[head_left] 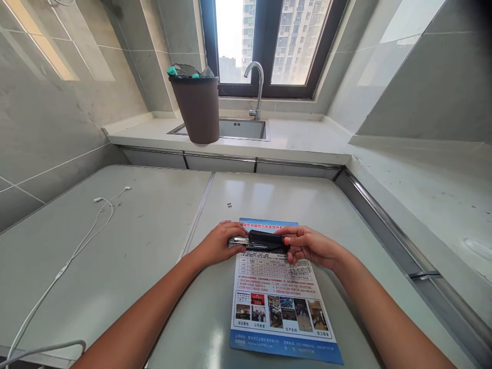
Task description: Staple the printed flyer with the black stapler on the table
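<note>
A black stapler (265, 240) with a silver front end lies sideways across the upper part of a printed flyer (280, 287). My left hand (223, 242) is closed around the stapler's silver end at the left. At its right end, the fingers of my right hand (305, 243) pinch the black body beside a small orange-red spot. The flyer rests flat on the pale table, with blue bands, red and black text, a table of figures and several photos. Part of its heading is hidden behind the stapler and my hands. Tiny staples (229, 205) lie just beyond the flyer.
A white cable (82, 246) runs along the left of the table (154, 205), where small dark scraps are scattered. Beyond stands a brown bin (198, 110) at the sink (244, 129) with its tap (259, 87). A counter (430, 189) borders the right side.
</note>
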### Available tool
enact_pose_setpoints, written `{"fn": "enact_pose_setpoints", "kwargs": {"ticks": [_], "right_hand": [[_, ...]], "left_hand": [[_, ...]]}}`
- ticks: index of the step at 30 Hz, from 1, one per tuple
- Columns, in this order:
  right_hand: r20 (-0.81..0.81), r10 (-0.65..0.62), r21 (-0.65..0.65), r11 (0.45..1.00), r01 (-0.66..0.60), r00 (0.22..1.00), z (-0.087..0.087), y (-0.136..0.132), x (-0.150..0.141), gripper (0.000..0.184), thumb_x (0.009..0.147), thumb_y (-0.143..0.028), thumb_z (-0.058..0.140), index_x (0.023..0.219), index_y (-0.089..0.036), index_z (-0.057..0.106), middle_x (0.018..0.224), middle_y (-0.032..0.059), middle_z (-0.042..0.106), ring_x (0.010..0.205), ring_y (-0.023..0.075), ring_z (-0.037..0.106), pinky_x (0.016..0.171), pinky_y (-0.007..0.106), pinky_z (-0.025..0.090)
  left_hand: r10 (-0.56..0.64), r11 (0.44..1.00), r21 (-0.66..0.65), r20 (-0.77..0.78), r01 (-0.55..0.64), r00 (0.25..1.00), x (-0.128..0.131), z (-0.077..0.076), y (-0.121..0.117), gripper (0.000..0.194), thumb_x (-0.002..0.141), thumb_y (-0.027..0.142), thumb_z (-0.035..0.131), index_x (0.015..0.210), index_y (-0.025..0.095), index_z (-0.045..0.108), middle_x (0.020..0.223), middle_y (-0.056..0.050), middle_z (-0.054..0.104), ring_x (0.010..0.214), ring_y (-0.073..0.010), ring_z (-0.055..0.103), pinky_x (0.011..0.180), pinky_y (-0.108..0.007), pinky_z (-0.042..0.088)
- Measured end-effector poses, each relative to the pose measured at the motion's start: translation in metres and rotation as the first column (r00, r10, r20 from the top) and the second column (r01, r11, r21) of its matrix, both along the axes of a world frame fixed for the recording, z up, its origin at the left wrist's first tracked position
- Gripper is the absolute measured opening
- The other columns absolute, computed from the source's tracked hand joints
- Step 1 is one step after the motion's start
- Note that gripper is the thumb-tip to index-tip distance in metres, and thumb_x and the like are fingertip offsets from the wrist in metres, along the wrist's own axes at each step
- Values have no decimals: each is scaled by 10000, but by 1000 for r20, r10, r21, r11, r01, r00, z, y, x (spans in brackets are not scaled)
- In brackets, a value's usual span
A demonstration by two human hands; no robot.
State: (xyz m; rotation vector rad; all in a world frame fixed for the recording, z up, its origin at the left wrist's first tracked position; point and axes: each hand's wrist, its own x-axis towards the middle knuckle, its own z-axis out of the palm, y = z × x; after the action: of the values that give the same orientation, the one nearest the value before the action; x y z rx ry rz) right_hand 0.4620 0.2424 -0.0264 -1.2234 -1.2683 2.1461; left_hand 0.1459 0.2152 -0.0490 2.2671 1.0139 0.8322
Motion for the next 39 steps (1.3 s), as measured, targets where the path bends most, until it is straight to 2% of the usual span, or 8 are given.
{"fn": "enact_pose_setpoints", "kwargs": {"ticks": [5, 9, 14, 18, 22, 27, 31, 39], "right_hand": [[172, -74, 421, 907, -6, 982, 5, 0, -5, 475, 868, -548, 699, 1176, -187, 717, 702, -9, 605, 486, 75, 393, 474, 241, 335], [333, -115, 769, 608, -198, 936, 1, -5, -21, 452, 785, -497, 799, 1155, -249, 725, 1072, 58, 644, 797, 171, 566, 682, 306, 474], [366, -231, 906, 310, -289, 901, -12, -15, -38, 196, 789, -256, 785, 959, -236, 691, 1163, 77, 614, 1061, 261, 573, 903, 423, 507], [264, -311, 956, 210, -205, 913, -7, -23, -41, 214, 802, -141, 697, 986, -234, 636, 1291, 90, 591, 1088, 254, 621, 883, 388, 538], [238, -336, 971, 109, -213, 911, -6, -26, -41, 420, 771, -19, 588, 1119, -253, 618, 1299, 63, 641, 1039, 224, 678, 856, 349, 562], [174, -387, 943, -199, -267, 905, -5, -27, -42, 537, 761, 69, 494, 1176, -235, 649, 1229, 72, 699, 1088, 235, 668, 857, 372, 575], [128, -448, 860, -394, -323, 885, 4, -31, -43, 506, 835, 67, 512, 1224, -218, 665, 1212, 87, 718, 1083, 242, 663, 872, 397, 583], [150, -539, 686, -546, -480, 829, 4, -35, -49, 361, 899, -43, 681, 1230, -189, 685, 1240, 83, 733, 1048, 249, 665, 855, 403, 572]], "left_hand": [[1, 1000, 26, 46, -3, 999, -1, -1, 1, 218, 837, 309, 790, 1051, 285, 758, 1128, -82, 763, 1141, -300, 673, 1043, -450, 442], [40, 999, 31, 68, -42, 997, 0, -3, 1, 156, 846, 308, 780, 1001, 288, 781, 1010, -79, 780, 990, -282, 692, 921, -405, 463], [80, 997, -18, 128, -78, 989, 1, 4, -4, 143, 839, 312, 793, 978, 282, 807, 983, -73, 785, 962, -263, 674, 903, -390, 477], [153, 988, -61, 183, -144, 971, 0, 12, -6, 200, 881, 344, 747, 1048, 246, 799, 1070, -79, 771, 1029, -235, 675, 881, -349, 534], [271, 934, -311, 305, -174, 913, -2, 8, -3, 273, 912, 401, 704, 1069, 192, 783, 1062, -92, 763, 851, -190, 721, 723, -286, 573], [358, 815, -579, 482, -16, 800, -2, 1, 2, 346, 862, 396, 776, 1096, 143, 742, 831, -56, 751, 783, -179, 722, 809, -320, 594], [433, 731, -676, 566, 94, 701, -2, 4, 1, 408, 842, 363, 810, 1168, 152, 686, 1058, -100, 755, 964, -203, 725, 915, -360, 585], [436, 641, -720, 626, 265, 646, -5, 6, 0, 403, 896, 337, 770, 1222, 122, 672, 1237, -165, 717, 1068, -209, 713, 1057, -373, 509]]}}
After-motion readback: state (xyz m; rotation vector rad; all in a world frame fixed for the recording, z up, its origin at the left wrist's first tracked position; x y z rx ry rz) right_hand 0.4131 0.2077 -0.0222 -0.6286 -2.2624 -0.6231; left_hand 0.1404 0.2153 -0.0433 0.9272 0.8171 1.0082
